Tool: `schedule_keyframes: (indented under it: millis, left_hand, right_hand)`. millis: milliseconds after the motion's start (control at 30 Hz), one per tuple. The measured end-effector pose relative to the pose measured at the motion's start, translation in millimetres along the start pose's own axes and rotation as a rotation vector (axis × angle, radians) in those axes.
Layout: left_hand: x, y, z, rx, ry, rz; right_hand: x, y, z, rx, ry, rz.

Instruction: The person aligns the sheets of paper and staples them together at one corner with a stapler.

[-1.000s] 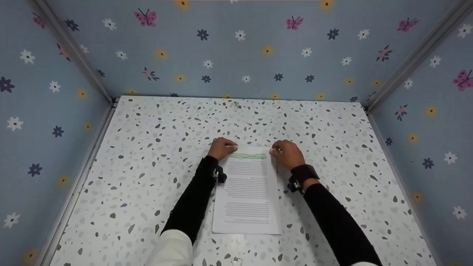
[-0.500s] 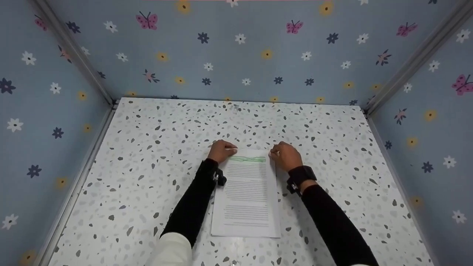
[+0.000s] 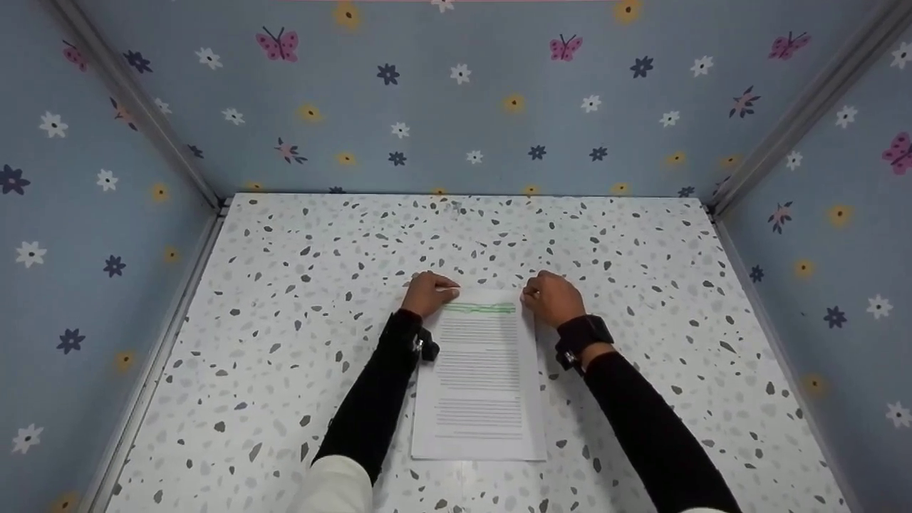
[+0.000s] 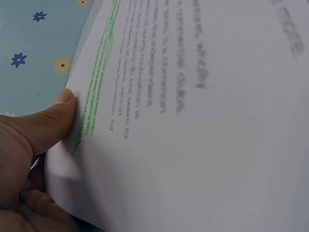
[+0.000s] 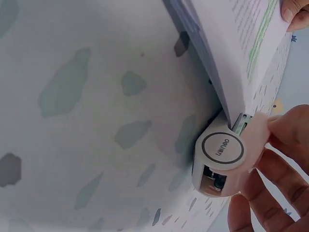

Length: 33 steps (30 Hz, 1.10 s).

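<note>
A stack of printed paper (image 3: 477, 385) with green highlighter marks near its top lies in front of me. At its upper left corner my left hand (image 3: 427, 293) pinches the sheets; the left wrist view shows the thumb (image 4: 60, 113) on top and curled fingers beneath the edge. My right hand (image 3: 556, 299) grips a small white and pale pink stapler (image 5: 222, 154) at the upper right corner. In the right wrist view that paper corner sits in the stapler's mouth. Whether a staple is in the paper cannot be seen.
The paper is on a white tabletop (image 3: 320, 242) with grey speckles. Blue walls (image 3: 456, 100) with flowers and butterflies stand at the back and both sides. A dark band with a small camera (image 3: 584, 331) sits on each wrist.
The head view has shifted slightly. Both hands and the paper keep nearly the same places.
</note>
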State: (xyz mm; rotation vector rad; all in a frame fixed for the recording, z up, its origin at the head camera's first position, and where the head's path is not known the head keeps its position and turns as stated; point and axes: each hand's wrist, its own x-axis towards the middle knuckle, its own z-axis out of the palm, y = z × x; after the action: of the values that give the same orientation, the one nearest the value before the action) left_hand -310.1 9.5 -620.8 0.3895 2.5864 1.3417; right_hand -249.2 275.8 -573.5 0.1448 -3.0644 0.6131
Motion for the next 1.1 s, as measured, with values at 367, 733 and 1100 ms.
schedule_keyframes:
  millis: [367, 733, 1100]
  left_hand:
    - [-10.6, 6.3, -3.8, -0.024, -0.009, -0.016]
    - [-10.4, 8.1, 4.2, -0.01, -0.027, -0.012]
    - [-5.5, 12.6, -4.0, -0.011, 0.0, 0.005]
  right_hand:
    - [-2, -2, 3.9, -0.037, 0.008, -0.026]
    - [-12, 2, 5.7, 0.022, 0.048, -0.034]
    - [4, -5, 7.8, -0.095, 0.132, -0.167]
